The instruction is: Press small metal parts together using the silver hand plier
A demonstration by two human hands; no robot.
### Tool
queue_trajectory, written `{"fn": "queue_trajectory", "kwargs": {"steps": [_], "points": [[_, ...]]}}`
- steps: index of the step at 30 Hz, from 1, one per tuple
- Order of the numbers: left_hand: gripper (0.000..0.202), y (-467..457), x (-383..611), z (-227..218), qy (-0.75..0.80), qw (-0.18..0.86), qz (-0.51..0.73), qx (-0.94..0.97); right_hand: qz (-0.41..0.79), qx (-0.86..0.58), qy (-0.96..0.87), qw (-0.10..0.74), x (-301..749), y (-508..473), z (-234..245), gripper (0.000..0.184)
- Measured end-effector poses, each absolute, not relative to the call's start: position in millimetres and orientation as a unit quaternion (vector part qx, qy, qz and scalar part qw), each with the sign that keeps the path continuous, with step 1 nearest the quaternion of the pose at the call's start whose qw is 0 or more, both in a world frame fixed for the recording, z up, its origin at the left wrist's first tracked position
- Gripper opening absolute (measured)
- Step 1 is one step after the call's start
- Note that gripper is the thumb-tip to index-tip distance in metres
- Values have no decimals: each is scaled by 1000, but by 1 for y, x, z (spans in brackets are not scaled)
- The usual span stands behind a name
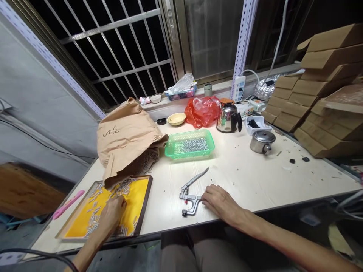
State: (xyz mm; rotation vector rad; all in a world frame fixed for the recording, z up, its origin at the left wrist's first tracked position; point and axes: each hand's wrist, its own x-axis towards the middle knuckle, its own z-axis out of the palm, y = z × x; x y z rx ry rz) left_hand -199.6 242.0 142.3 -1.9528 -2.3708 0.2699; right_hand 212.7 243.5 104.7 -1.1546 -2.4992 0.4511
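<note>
My left hand (112, 212) is over a yellow-lined tray (141, 187) at the table's left front. Its fingers are bent together among small metal pieces (93, 221); what they pinch is hidden. Grey hand pliers (193, 198) with a spring and a C-shaped jaw, like snap-fastener pliers, lie at the front middle. Closed over the end of their lower handle is my right hand (221, 202), while the upper handle sticks out free. A brown paper sack (124, 136) leans over the tray's back, its open mouth showing more metal pieces.
Behind the pliers stands a green basket (189, 154) holding many small metal pieces. A pink-handled item (68, 204) lies left of the tray. Farther back are a red plastic bag (202, 111), a kettle (227, 119) and a lidded metal pot (261, 141). Cardboard boxes (326, 98) are stacked at right.
</note>
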Motion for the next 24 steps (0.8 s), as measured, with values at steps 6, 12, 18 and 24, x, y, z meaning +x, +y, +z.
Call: {"fn": "queue_trajectory", "kwargs": {"steps": [6,12,18,24], "points": [[27,242,-110,157,-750,-287,-176,-570,154,-417,-881,163,213,244,100,11],[49,233,-25,127,-635,-563,-248,-467,149,-421,-881,155,213,242,100,8],[62,238,-10,111,-654,-603,-232,-394,128,-427,-881,158,214,236,95,11],[60,239,-11,112,-639,-654,-183,-362,132,-426,-877,177,213,235,86,14]]}}
